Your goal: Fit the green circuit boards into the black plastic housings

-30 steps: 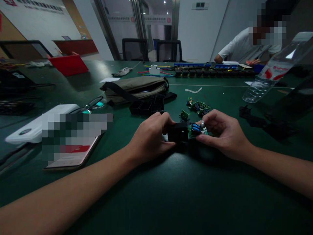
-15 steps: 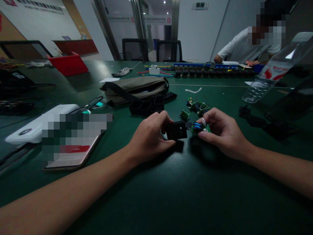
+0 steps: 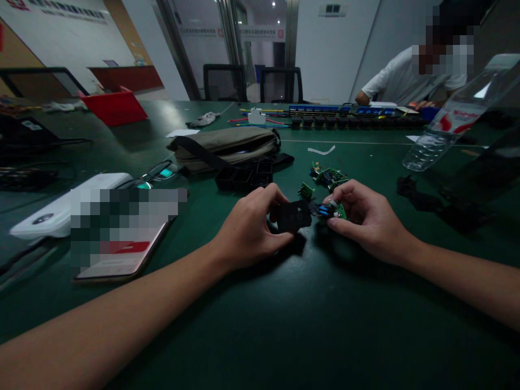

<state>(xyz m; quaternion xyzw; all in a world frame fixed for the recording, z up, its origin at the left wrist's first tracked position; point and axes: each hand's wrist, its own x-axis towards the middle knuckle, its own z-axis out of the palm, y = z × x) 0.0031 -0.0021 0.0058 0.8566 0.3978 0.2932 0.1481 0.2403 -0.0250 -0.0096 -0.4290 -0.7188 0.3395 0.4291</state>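
Between the thumb and fingers of my left hand (image 3: 252, 230) is a small black plastic box (image 3: 293, 216), held just above the green table. My right hand (image 3: 368, 219) pinches a small green circuit board (image 3: 338, 210) carrying blue and white parts. Dark wires seem to run between the box and the board; the gap there is too small to make out exactly. Behind my hands lie a small loose circuit board (image 3: 306, 190) and a larger group of circuit boards (image 3: 330, 176). Several open black plastic cases (image 3: 239, 177) sit beyond my left hand.
A grey-brown pouch (image 3: 227, 146) lies behind the cases. To the left are a phone (image 3: 122, 260), a white device (image 3: 44, 216) and glasses (image 3: 158, 170). A clear bottle (image 3: 450, 119) and black items (image 3: 447, 206) lie right. Across the table sits a person (image 3: 406, 76).
The circuit board in my right hand has turned, so its blue parts show less. The black box in my left hand has tilted slightly. Both hands stay in nearly the same place.
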